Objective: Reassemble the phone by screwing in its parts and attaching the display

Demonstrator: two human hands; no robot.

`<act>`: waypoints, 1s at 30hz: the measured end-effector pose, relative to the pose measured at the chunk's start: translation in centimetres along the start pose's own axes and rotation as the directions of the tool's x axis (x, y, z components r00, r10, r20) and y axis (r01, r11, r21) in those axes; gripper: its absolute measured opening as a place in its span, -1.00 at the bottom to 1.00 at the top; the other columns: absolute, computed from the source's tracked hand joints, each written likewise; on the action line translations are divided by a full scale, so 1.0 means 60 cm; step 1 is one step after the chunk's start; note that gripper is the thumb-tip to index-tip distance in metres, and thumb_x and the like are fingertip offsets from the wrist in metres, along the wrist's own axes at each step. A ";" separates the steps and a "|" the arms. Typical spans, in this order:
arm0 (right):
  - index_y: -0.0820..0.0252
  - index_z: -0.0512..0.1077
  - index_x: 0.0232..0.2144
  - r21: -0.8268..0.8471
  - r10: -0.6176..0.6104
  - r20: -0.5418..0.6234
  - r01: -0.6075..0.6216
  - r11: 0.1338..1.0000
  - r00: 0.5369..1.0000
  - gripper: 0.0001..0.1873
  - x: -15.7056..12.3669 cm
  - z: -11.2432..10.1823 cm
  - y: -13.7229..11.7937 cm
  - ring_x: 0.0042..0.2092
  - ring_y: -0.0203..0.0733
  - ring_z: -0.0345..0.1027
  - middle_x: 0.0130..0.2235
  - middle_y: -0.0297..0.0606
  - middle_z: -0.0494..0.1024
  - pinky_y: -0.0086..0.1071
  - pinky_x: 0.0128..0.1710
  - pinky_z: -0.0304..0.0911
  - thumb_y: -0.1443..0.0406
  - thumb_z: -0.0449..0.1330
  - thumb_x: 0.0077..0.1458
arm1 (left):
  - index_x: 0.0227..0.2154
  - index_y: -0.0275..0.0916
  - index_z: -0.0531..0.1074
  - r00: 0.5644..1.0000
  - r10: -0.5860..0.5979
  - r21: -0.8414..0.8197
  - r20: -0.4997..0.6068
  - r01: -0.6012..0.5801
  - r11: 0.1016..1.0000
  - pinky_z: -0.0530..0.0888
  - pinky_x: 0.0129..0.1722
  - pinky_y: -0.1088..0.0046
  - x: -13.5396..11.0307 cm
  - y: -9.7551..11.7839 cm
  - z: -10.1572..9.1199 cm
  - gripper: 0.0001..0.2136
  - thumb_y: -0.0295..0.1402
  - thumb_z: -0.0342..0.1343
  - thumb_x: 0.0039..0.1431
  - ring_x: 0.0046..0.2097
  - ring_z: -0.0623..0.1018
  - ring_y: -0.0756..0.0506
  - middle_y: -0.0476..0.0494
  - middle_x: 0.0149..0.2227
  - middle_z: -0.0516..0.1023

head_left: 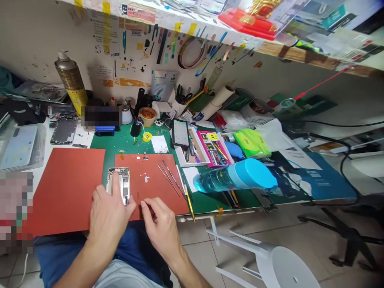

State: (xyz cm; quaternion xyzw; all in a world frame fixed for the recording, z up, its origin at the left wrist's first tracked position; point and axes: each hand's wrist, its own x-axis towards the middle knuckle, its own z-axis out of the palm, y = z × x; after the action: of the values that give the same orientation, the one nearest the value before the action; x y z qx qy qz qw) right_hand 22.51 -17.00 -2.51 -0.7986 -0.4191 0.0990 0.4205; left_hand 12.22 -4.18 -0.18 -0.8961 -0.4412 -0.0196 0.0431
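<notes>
An opened smartphone [125, 181], its inner parts showing, lies at the left side of the right-hand red-brown mat [168, 200]. My left hand [108, 210] grips the phone by its edges, with the index finger laid over its inside. Just right of it, my right hand [160, 220] is closed in a pinch above the mat's front edge. Whatever is between those fingertips, if anything, is too small to make out. Several small parts, among them a white metal piece [147, 179], lie on the mat beyond my hands. Tweezers [168, 179] rest to their right.
Another red-brown mat [67, 192] covers the left of the green bench mat [99, 140]. A blue water bottle [231, 177] lies on its side at right. Behind it stand tool boxes [207, 159] and a phone [180, 133]. A shelf [186, 22] overhangs the bench.
</notes>
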 end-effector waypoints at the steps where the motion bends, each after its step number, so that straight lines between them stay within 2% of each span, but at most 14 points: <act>1: 0.14 0.60 -0.19 -0.001 -0.004 -0.006 0.004 1.000 1.000 -0.70 0.002 -0.002 0.002 -0.37 -0.26 0.49 -0.32 -0.28 0.59 -0.44 -0.39 0.31 0.24 0.09 0.52 | 0.47 -0.37 0.22 1.000 -0.003 0.014 0.010 0.003 1.000 0.49 -0.28 0.27 -0.003 0.013 0.003 -0.26 -0.02 0.15 0.40 -0.20 0.56 -0.34 -0.31 -0.20 0.41; 4: 0.15 0.60 -0.22 -0.047 -0.052 -0.055 0.049 0.998 0.997 -0.71 0.014 -0.015 0.015 -0.40 -0.28 0.48 -0.35 -0.31 0.59 -0.45 -0.42 0.31 0.26 0.11 0.52 | 0.45 -0.32 0.26 0.999 0.020 0.044 0.031 -0.022 0.999 0.45 -0.37 0.34 -0.012 0.024 0.007 -0.29 0.04 0.14 0.43 -0.27 0.56 -0.28 -0.24 -0.23 0.41; 6: 0.17 0.59 -0.22 -0.112 -0.120 -0.138 0.105 0.988 0.983 -0.73 0.024 -0.026 0.026 -0.43 -0.30 0.47 -0.37 -0.32 0.59 -0.46 -0.42 0.32 0.28 0.13 0.52 | 0.43 -0.31 0.28 0.997 0.081 0.048 -0.017 -0.081 0.996 0.42 -0.43 0.36 -0.016 0.004 0.006 -0.30 0.09 0.11 0.45 -0.29 0.58 -0.26 -0.21 -0.25 0.42; 9: 0.20 0.58 -0.20 -0.221 -0.197 -0.280 0.137 0.966 0.940 -0.77 0.035 -0.039 0.051 -0.47 -0.32 0.45 -0.41 -0.33 0.61 -0.45 -0.42 0.33 0.31 0.15 0.51 | 0.38 -0.30 0.30 0.962 0.220 0.010 -0.160 -0.221 0.975 0.36 -0.53 0.36 -0.013 -0.066 0.007 -0.45 -0.02 -0.03 0.56 -0.29 0.63 -0.23 -0.20 -0.22 0.51; 11: 0.20 0.56 -0.21 -0.281 -0.223 -0.354 0.124 0.952 0.908 -0.81 0.038 -0.043 0.071 -0.50 -0.33 0.42 -0.44 -0.34 0.60 -0.43 -0.43 0.30 0.33 0.18 0.49 | 0.29 -0.24 0.35 0.896 0.359 -0.030 -0.262 -0.379 0.925 0.37 -0.51 0.35 -0.001 -0.126 0.015 -0.59 -0.11 -0.11 0.62 -0.29 0.68 -0.18 -0.14 -0.22 0.59; 12: 0.20 0.56 -0.22 -0.315 -0.242 -0.388 0.119 0.941 0.889 -0.83 0.039 -0.043 0.081 -0.51 -0.32 0.40 -0.45 -0.34 0.59 -0.42 -0.43 0.29 0.34 0.20 0.48 | 0.21 -0.22 0.40 0.845 0.430 -0.062 -0.318 -0.471 0.880 0.42 -0.45 0.36 0.007 -0.154 0.021 -0.63 -0.12 -0.12 0.63 -0.29 0.70 -0.15 -0.10 -0.23 0.62; 13: 0.20 0.56 -0.22 -0.350 -0.266 -0.419 0.116 0.930 0.868 -0.84 0.040 -0.042 0.091 -0.52 -0.32 0.38 -0.47 -0.35 0.58 -0.40 -0.43 0.27 0.36 0.21 0.47 | 0.12 -0.21 0.43 0.815 0.469 -0.112 -0.341 -0.530 0.841 0.47 -0.37 0.37 0.015 -0.178 0.029 -0.68 -0.14 -0.11 0.63 -0.27 0.72 -0.12 -0.09 -0.21 0.65; 16: 0.19 0.57 -0.22 -0.432 -0.335 -0.472 0.117 0.894 0.816 -0.89 0.042 -0.031 0.113 -0.52 -0.29 0.35 -0.51 -0.36 0.52 -0.36 -0.43 0.23 0.37 0.25 0.43 | -0.15 -0.16 0.44 0.807 0.427 -0.202 -0.407 -0.536 0.820 0.44 -0.37 0.41 0.033 -0.225 0.053 -0.78 -0.22 -0.03 0.61 -0.38 0.69 -0.04 0.01 -0.30 0.67; 19: 0.17 0.55 -0.20 -0.463 -0.360 -0.501 0.107 0.880 0.787 -0.94 0.046 -0.019 0.121 -0.49 -0.25 0.33 -0.50 -0.35 0.50 -0.33 -0.42 0.23 0.38 0.29 0.39 | -0.19 -0.14 0.46 0.831 0.378 -0.248 -0.409 -0.500 0.830 0.41 -0.40 0.42 0.037 -0.233 0.068 -0.81 -0.24 0.04 0.58 -0.42 0.67 -0.02 0.06 -0.35 0.67; 21: 0.16 0.54 -0.17 -0.456 -0.340 -0.518 0.084 0.886 0.785 -0.93 0.050 -0.016 0.120 -0.46 -0.23 0.35 -0.47 -0.32 0.51 -0.33 -0.40 0.25 0.41 0.27 0.38 | -0.19 -0.14 0.47 0.835 0.374 -0.264 -0.403 -0.498 0.826 0.41 -0.40 0.43 0.036 -0.229 0.069 -0.83 -0.25 0.06 0.56 -0.42 0.68 -0.02 0.06 -0.35 0.68; 25: 0.12 0.51 -0.14 -0.458 -0.328 -0.497 0.078 0.886 0.804 -0.91 0.057 -0.019 0.115 -0.38 -0.15 0.40 -0.40 -0.25 0.56 -0.28 -0.32 0.32 0.41 0.23 0.39 | -0.18 -0.13 0.47 0.845 0.359 -0.300 -0.398 -0.489 0.819 0.42 -0.42 0.45 0.031 -0.222 0.064 -0.88 -0.31 0.09 0.54 -0.42 0.68 -0.01 0.06 -0.36 0.68; 30: 0.14 0.50 -0.09 -0.476 -0.300 -0.456 0.055 0.878 0.838 -0.92 0.065 -0.017 0.120 -0.19 -0.01 0.49 -0.23 -0.13 0.65 -0.12 -0.09 0.39 0.38 0.24 0.41 | -0.20 -0.11 0.49 0.865 0.357 -0.323 -0.352 -0.470 0.821 0.43 -0.42 0.48 0.023 -0.227 0.068 -0.88 -0.34 0.09 0.51 -0.45 0.64 0.00 0.06 -0.38 0.65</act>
State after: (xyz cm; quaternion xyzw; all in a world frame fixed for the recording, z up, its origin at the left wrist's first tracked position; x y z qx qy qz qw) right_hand 29.71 -16.79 -6.56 -0.8260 -0.3761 -0.2578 0.3315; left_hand 2.26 5.57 -3.35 -0.9487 -0.2102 -0.2237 -0.0757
